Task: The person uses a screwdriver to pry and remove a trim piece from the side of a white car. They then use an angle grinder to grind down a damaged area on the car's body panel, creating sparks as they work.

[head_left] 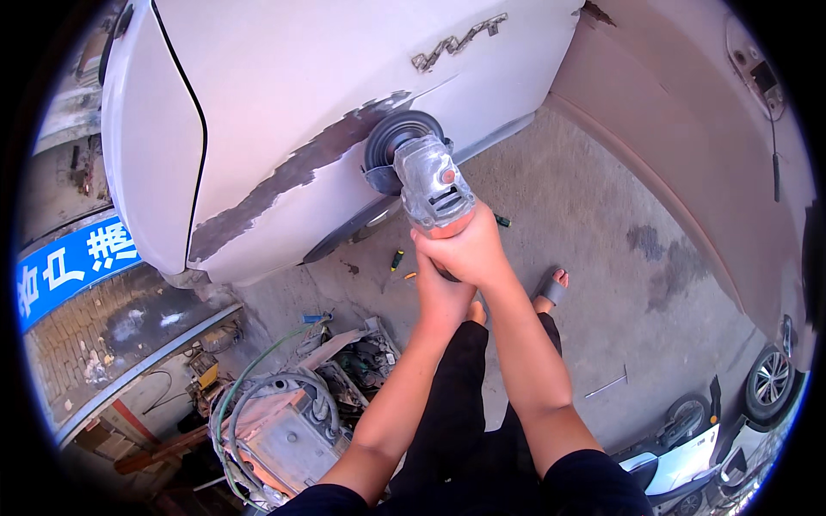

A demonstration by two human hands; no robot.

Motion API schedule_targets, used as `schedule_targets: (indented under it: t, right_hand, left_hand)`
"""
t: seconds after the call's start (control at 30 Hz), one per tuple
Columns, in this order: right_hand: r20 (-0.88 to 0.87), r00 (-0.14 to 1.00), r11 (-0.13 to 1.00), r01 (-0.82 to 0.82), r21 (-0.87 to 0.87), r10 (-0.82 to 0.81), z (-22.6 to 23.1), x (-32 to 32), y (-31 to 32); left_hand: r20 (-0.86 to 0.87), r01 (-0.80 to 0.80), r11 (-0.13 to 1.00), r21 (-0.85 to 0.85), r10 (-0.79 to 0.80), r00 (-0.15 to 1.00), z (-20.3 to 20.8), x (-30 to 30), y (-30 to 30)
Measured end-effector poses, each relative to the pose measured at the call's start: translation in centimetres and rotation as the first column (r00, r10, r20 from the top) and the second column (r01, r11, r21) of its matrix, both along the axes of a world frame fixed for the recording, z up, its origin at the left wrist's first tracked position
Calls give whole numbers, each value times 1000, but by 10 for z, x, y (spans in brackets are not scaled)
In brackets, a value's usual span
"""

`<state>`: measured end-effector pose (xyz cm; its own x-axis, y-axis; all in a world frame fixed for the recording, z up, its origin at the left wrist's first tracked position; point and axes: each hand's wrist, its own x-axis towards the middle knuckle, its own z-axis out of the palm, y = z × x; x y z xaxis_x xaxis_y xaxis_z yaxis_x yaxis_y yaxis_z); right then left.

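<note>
An angle grinder (pixel 434 185) with a scuffed metal head is held out in front of me by both hands. My right hand (pixel 471 248) wraps round its body just behind the head. Lower down, my left hand (pixel 443 292) is closed round the rear part, which the hands mostly hide. The round dark disc (pixel 401 138) sits at the white car panel (pixel 292 77), by the right end of a long dark grey bare patch (pixel 297 168) with ragged edges. Whether the disc touches the panel or spins, I cannot tell. Above it are raised, worn badge letters (pixel 460 43).
Two green-and-black handled tools, one (pixel 397 260) nearer and one (pixel 504 221) farther right, lie on the concrete floor (pixel 594 310). A metal machine (pixel 297 439) with looped hoses stands lower left. A pinkish-beige body panel (pixel 680 129) curves along the right. Parked vehicles, with one wheel (pixel 770 378) showing, are lower right.
</note>
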<state>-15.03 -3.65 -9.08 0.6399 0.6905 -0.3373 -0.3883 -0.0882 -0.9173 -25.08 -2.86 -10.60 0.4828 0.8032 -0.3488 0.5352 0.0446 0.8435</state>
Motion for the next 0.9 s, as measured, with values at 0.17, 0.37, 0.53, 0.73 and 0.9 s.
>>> schedule_targets:
  t: [0.17,0.37,0.53,0.73,0.9]
  right_hand:
    - [-39,999,998,20,53,-18,12,6,6]
    - [-31,1000,1000,-6,8,6,1,-8,6]
    - [-117,993,998,-13,57,19,9,-2,7]
    - [-50,998,996,-27,86,32,16,-9,14]
    - [-92,994,994,-52,91,60,8,-3,13]
  left_hand:
    - [-167,34,999,39,-27,986,3,1,12]
    - [-121,-2,994,105,15,993,0,-16,5]
    - [-189,54,997,61,-42,981,11,-12,14]
    - [-118,-13,982,189,36,992,7,-19,11]
    - [-179,-27,995,93,43,983,19,-6,15]
